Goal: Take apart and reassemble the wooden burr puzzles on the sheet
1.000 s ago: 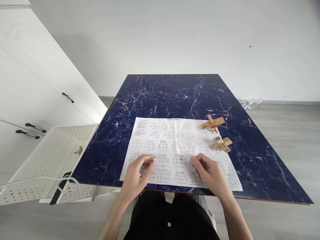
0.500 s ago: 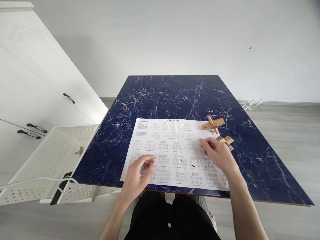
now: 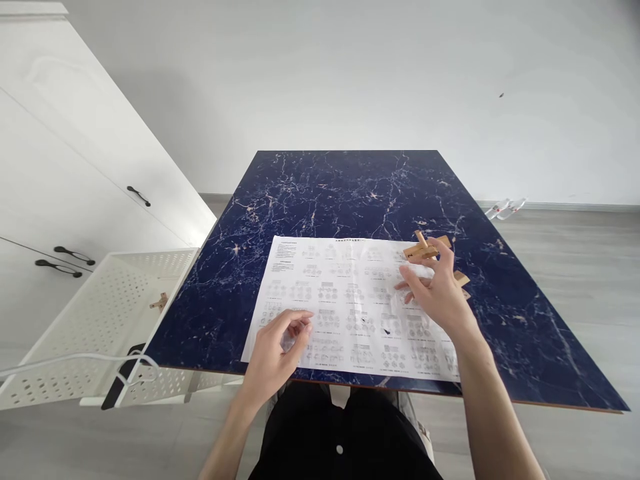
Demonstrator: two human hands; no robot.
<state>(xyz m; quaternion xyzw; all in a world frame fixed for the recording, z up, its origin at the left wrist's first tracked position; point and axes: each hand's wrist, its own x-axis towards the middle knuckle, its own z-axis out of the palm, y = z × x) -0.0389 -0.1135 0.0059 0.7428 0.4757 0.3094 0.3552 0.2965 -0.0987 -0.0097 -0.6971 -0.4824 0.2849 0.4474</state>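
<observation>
A printed instruction sheet [image 3: 345, 267] with rows of small diagrams lies on the blue marbled table [image 3: 345, 193]. My left hand [image 3: 280, 340] rests over its lower left part, fingers loosely bent and apart from the thumb, holding nothing. Over the sheet's right side is my right hand [image 3: 435, 283], its fingers spread. The index finger reaches to a wooden puzzle piece assembly [image 3: 423, 252] of crossed bars with a dowel; whether it touches is unclear. Partly hidden behind this hand is a second set of wooden pieces [image 3: 461, 279].
Left of the table stands a white perforated basket [image 3: 105, 293] with a small wooden piece [image 3: 160, 302] in it. A white cable [image 3: 75, 358] crosses its near end. White cabinets [image 3: 90, 153] rise beyond. Clear bottles [image 3: 505, 209] lie on the floor at right.
My right hand has moved up toward the crossed wooden assembly, and its fingers have spread from a closer curl. My left hand stays where it was.
</observation>
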